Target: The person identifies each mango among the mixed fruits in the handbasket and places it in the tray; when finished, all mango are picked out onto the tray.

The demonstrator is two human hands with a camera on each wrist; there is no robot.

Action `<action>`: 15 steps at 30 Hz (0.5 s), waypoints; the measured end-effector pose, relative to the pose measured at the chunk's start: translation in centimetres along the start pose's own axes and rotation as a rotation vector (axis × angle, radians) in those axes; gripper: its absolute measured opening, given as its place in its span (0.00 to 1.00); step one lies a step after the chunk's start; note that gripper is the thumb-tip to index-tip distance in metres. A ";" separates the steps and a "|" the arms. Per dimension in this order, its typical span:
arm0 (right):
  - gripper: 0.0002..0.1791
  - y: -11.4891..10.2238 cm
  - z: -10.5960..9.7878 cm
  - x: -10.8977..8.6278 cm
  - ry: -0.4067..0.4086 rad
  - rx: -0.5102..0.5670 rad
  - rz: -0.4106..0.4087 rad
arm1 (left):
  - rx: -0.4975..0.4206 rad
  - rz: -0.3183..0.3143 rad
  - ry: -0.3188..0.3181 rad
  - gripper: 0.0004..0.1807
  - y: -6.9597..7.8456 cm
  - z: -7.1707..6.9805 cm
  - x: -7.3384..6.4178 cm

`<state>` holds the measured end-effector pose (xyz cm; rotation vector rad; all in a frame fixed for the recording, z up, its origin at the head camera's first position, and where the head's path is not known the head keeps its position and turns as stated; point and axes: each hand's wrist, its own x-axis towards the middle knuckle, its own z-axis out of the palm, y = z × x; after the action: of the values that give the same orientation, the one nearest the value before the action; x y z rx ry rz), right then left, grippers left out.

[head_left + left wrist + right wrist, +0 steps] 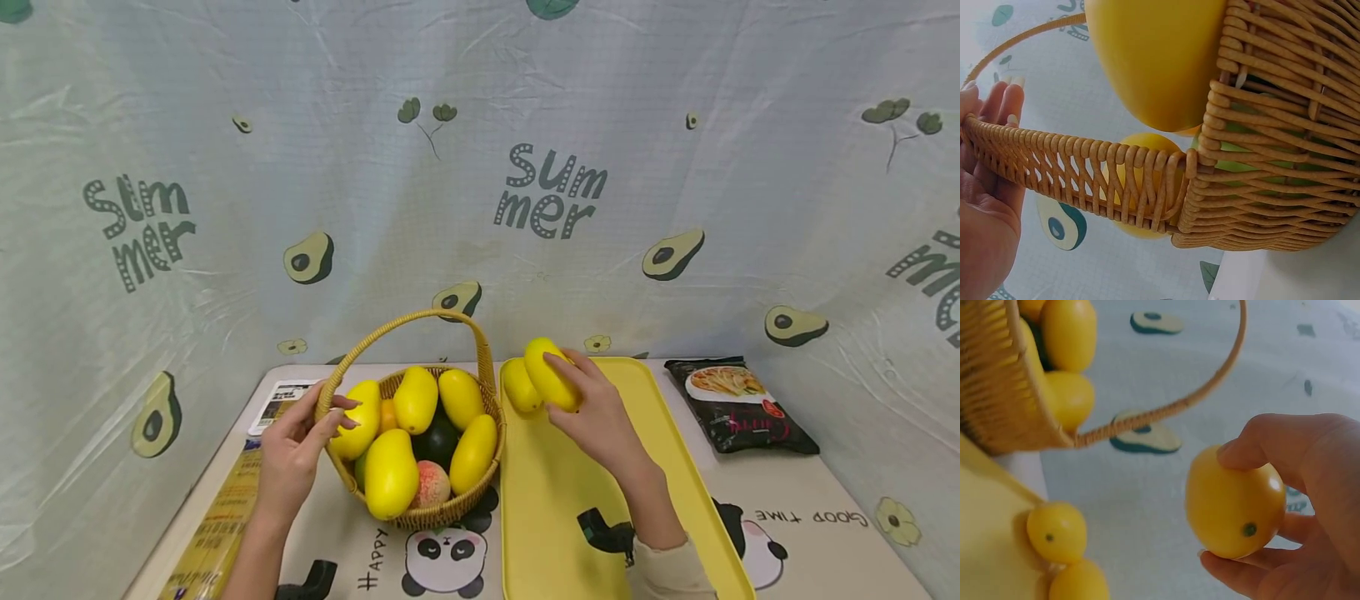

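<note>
A wicker basket with a tall arched handle stands left of centre, filled with fruit. Several yellow mangoes lie in it, around a pinkish peach and a dark, nearly black fruit. My left hand holds the basket's handle on its left side, fingers behind it. Over the yellow tray, my right hand grips a mango between thumb and fingers, raised off the surface. Two more mangoes rest at the tray's far end; the held one partly covers them in the head view.
A black food packet lies right of the tray. At the left edge are a white printed card and a gold-coloured strip of packaging. A printed curtain hangs behind and at both sides of the table.
</note>
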<state>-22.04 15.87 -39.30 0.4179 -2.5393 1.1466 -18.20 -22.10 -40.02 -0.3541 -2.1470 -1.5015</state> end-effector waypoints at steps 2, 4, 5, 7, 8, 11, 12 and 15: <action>0.35 1.0 -0.2 0.3 0.019 -0.004 0.022 | 0.003 -0.007 0.004 0.21 0.0 0.0 0.0; 0.36 2.0 -0.4 0.5 0.032 -0.012 0.051 | 0.003 -0.012 0.004 0.21 0.0 0.0 0.0; 0.36 2.5 -0.5 0.6 0.037 -0.017 0.067 | 0.004 -0.012 0.004 0.21 0.0 0.0 0.0; 0.36 3.5 -0.5 0.7 0.040 -0.026 0.105 | 0.004 -0.013 0.004 0.21 0.0 0.0 0.0; 0.36 4.0 -0.5 0.8 0.040 -0.033 0.121 | 0.004 -0.013 0.003 0.21 0.0 0.0 0.0; 0.36 5.6 -0.4 0.9 0.041 -0.053 0.160 | 0.002 -0.010 0.004 0.21 0.0 0.0 0.0; 0.36 6.2 -0.4 0.9 0.044 -0.060 0.168 | 0.000 -0.010 0.005 0.21 0.0 0.0 0.0; 0.36 7.5 -0.2 1.1 0.056 -0.073 0.181 | 0.004 -0.006 0.005 0.21 0.0 0.0 0.0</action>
<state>-25.90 20.68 -43.75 0.1383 -2.6026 1.1060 -18.19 -22.12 -40.03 -0.3422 -2.1489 -1.4996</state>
